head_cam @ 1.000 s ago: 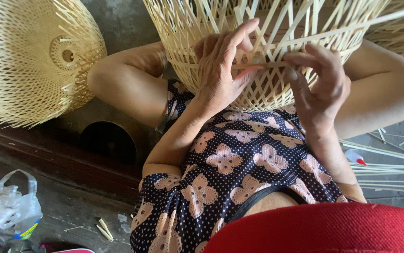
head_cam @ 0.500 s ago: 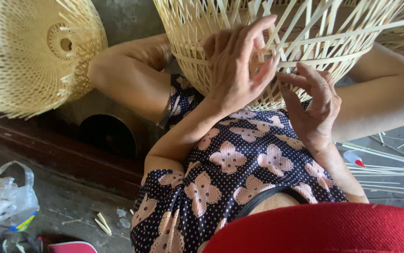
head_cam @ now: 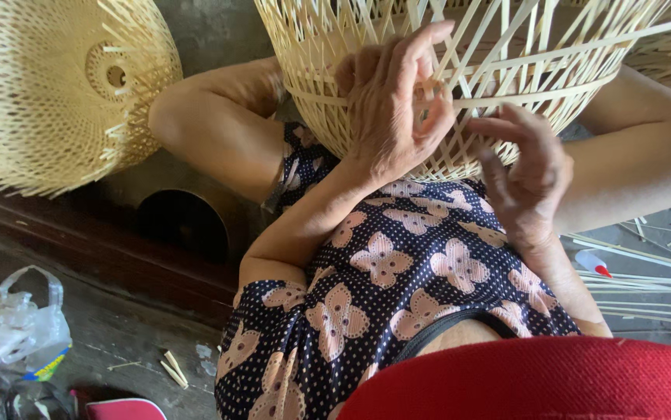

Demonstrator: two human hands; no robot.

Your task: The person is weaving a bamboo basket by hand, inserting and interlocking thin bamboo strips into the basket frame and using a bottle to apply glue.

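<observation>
Since half a second ago the left hand (head_cam: 394,109) has climbed a little higher on the basket (head_cam: 506,85), and the right hand (head_cam: 526,175) has come slightly off the weave, its fingers now loose and half curled just below the rim band. The left hand is pressed flat on the wall, fingers spread, with the fingertips hooked between the thin strips; it pinches nothing that I can see. The basket itself rests upside down on the person's lap, above the dotted flower dress (head_cam: 398,272).

What could go wrong, I think: the strips are thin and springy, so if the left hand eases its pressure, a loose strip may jump out of its place. A hard pull could also crack a strip, or its sharp edge could cut a finger.

Nearest to me is a red surface (head_cam: 538,385) at the bottom edge of the view. On the ground at the left lie a plastic bag (head_cam: 13,330) and a few short offcuts (head_cam: 174,369). At the right, loose long strips (head_cam: 646,292) lie with a small white bottle with a red cap (head_cam: 592,263). Further away, a second, finished basket (head_cam: 55,85) leans at the left. Nothing stands between the hands and the work.
</observation>
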